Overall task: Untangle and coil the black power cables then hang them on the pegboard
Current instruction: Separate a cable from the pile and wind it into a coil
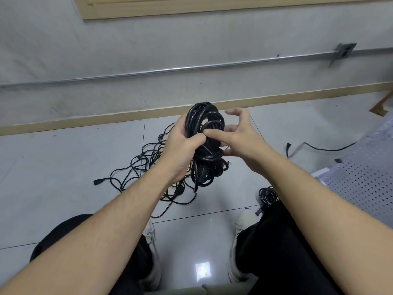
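A thick coil of black power cable [207,143] hangs upright in front of me, above the floor. My left hand [182,145] grips its left side, thumb curled over the strands. My right hand [238,135] is at the coil's right side; its thumb presses on a strand next to my left thumb while the other fingers spread loosely behind the coil. Beneath it, a tangle of black cables [148,167] lies on the tiled floor. The perforated pegboard [361,179] lies at the right edge.
A second small cable coil [268,195] rests by my right knee. A loose cable with a plug [308,146] trails across the floor toward the pegboard. My knees and white shoes [240,248] are below. A wall with a metal conduit [191,68] stands ahead.
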A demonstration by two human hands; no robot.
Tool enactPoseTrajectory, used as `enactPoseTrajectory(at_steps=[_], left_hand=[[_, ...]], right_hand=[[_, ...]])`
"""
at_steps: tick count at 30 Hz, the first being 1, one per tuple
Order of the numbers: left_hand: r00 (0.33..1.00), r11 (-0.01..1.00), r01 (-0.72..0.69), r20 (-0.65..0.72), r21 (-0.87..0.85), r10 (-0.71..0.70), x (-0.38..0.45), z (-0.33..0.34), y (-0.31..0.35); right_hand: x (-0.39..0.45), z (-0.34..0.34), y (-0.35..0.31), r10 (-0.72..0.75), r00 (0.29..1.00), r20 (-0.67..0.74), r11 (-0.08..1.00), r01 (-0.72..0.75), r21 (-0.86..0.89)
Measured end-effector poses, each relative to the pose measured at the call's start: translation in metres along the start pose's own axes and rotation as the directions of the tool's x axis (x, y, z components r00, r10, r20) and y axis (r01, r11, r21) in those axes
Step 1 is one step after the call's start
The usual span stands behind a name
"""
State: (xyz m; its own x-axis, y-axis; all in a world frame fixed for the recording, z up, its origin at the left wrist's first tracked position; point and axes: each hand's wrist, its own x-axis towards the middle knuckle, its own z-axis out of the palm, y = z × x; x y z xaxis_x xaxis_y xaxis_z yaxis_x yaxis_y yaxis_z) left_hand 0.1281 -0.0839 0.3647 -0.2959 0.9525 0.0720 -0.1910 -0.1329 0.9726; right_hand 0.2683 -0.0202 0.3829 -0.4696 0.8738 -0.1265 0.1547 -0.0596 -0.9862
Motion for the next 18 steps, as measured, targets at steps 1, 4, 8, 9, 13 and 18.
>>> enactPoseTrajectory(at_steps=[1,4,8,9,13,18], left_hand=[[0.999,1.000,0.013,0.029,0.014,-0.014,-0.001,0.000,0.000],[0.992,0.997,0.052,0.113,0.061,-0.059,-0.001,-0.001,-0.002],[0.993,0.976,-0.021,0.114,0.217,-0.004,-0.005,0.000,-0.004],[0.996,0.956,-0.047,0.087,0.289,0.023,-0.006,0.002,-0.004],[0.999,0.910,-0.013,-0.035,0.413,0.030,-0.005,0.004,-0.006],[0.996,0.941,0.085,0.010,0.327,-0.094,-0.011,0.007,-0.012]], right_hand=[[0.000,-0.002,0.000,0.038,0.997,0.063,0.999,-0.039,0.008],[0.001,-0.006,0.000,0.069,0.978,0.195,0.997,-0.072,0.005],[0.003,0.001,0.001,0.032,0.998,0.052,0.996,-0.036,0.085],[0.004,0.004,0.001,0.024,1.000,-0.004,0.995,-0.024,0.092],[0.008,0.011,-0.001,0.013,0.991,-0.135,0.993,0.003,0.116],[0.008,0.018,-0.001,0.021,0.991,-0.130,0.995,-0.008,0.100]])
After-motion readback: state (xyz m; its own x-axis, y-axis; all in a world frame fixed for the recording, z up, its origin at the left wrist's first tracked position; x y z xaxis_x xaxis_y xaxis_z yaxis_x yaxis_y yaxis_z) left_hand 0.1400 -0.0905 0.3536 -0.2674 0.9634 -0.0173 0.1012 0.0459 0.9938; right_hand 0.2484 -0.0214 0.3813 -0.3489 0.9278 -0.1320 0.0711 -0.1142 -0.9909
